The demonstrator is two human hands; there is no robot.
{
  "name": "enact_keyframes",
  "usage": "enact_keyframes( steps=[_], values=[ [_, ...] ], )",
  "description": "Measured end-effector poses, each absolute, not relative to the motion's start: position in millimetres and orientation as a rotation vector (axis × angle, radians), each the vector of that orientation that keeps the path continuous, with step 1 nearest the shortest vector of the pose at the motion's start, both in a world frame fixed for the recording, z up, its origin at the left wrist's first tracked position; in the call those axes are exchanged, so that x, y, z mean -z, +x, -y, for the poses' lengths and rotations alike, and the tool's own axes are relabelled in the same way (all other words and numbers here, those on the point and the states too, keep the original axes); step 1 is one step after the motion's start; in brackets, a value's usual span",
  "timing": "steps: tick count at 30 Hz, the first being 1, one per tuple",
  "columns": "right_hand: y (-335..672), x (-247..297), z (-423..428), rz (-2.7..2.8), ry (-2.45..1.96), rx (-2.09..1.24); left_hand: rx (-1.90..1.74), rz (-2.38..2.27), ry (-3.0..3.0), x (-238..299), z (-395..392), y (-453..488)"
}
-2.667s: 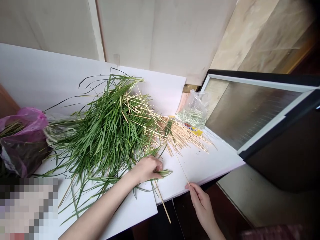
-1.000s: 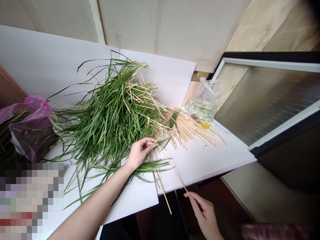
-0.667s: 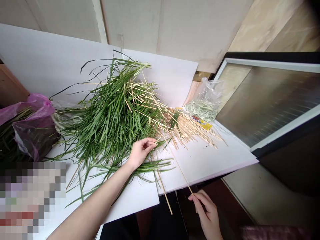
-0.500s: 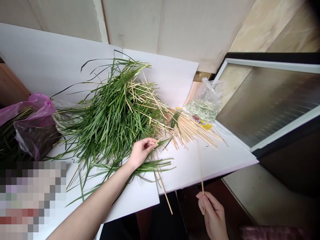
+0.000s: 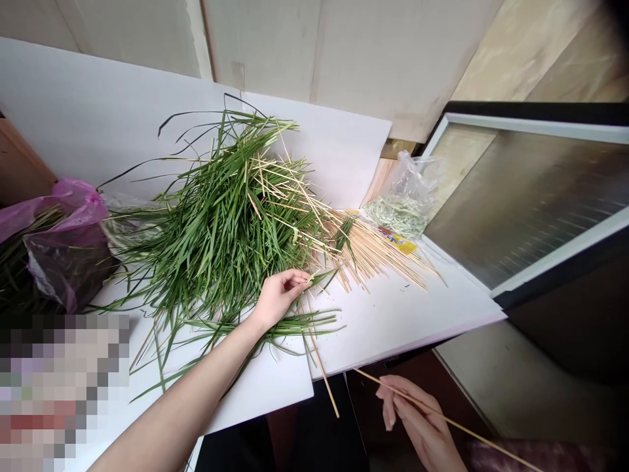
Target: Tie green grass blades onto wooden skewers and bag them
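Note:
A heap of long green grass blades [image 5: 216, 242] lies on a white foam board [image 5: 393, 328], with thin wooden sticks mixed into it. My left hand [image 5: 278, 301] rests at the heap's lower edge, fingers loosely curled, touching the blades. My right hand [image 5: 417, 419] is below the board's front edge and pinches a thin bamboo skewer [image 5: 372, 379] that runs almost sideways across my fingers. A fanned bunch of bamboo skewers [image 5: 373, 255] lies to the right of the grass. One loose skewer [image 5: 319, 370] slants over the board's front edge.
A clear plastic bag of pale green cut pieces [image 5: 403, 210] and a yellow packet [image 5: 397, 241] lie behind the skewers. A pink bag holding grass [image 5: 63, 242] sits at left. A framed glass panel [image 5: 521, 196] stands at right. A pixelated patch covers the lower left corner.
My right hand has moved down and right, and its skewer has swung from steep to nearly sideways. My left hand has opened from its grip on the blades and stays by the heap.

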State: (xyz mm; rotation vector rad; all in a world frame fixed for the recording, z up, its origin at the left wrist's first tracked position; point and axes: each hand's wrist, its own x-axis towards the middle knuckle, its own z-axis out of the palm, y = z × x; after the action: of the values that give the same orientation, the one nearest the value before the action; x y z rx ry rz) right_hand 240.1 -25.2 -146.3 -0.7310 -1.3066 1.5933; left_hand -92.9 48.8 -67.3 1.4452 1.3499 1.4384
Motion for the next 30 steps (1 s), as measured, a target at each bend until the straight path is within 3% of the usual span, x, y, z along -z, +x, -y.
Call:
enact_keyframes(
  steps=[6, 12, 18, 23, 30],
  values=[
    [232.9, 131.7, 26.1, 1.419, -0.683, -1.540, -1.431, -1.349, 1.439, 66.6, -48.9, -91.7],
    [242.6, 96.1, 2.7, 2.343, -0.825, -0.773, -1.421, -1.322, 1.438, 66.3, -50.3, -93.1],
    [298.5, 116.6, -15.2, 1.804, -1.343, -0.469, -1.431, -1.364, 1.431, 65.9, -53.8, -98.1],
    [285.4, 110.2, -54.6, 1.924, -1.434, -0.299, -1.421, -1.385, 1.460, 66.9, -54.1, -97.8],
    [233.8, 53.9, -192.9, 2.180, -1.622, -0.111, -1.399, -1.398, 1.551, 66.7, -52.1, -97.8]
  ],
)
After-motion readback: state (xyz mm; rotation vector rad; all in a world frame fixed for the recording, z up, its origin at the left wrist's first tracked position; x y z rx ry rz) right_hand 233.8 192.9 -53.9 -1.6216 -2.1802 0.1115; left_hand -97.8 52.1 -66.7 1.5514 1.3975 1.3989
